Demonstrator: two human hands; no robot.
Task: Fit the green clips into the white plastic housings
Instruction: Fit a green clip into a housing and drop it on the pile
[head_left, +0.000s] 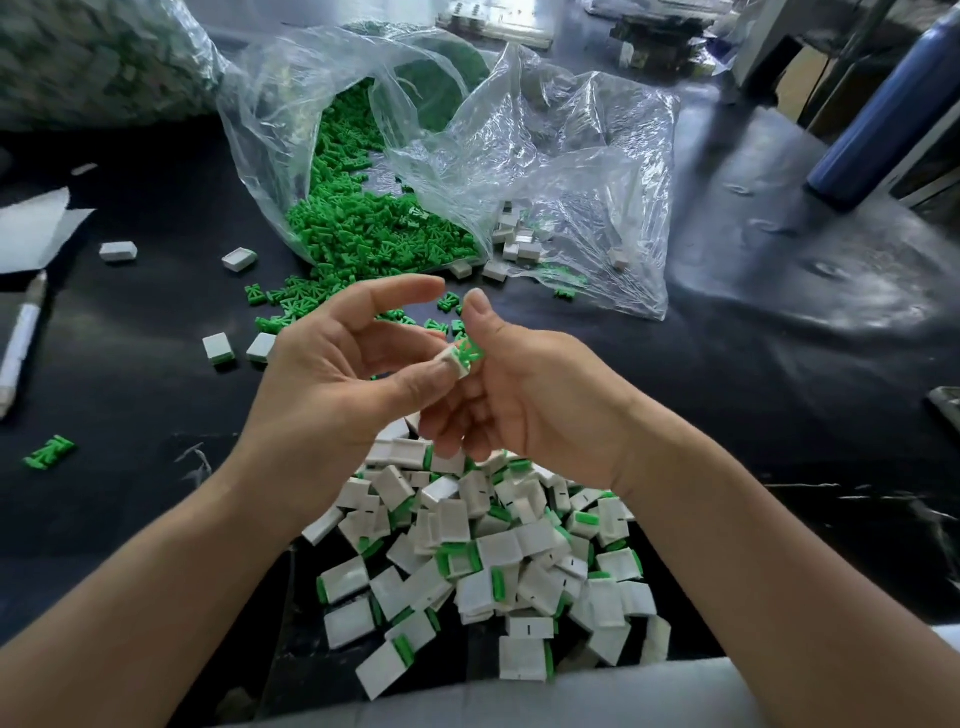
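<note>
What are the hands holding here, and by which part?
The left hand pinches a white housing by its closed end, thumb on top. The right hand holds a green clip at the housing's open end; where it grips is hidden.

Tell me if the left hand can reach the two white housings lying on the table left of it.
Likely yes: only bare table separates the left hand from the two housings, though it now pinches another housing against the right hand's green clip.
</note>
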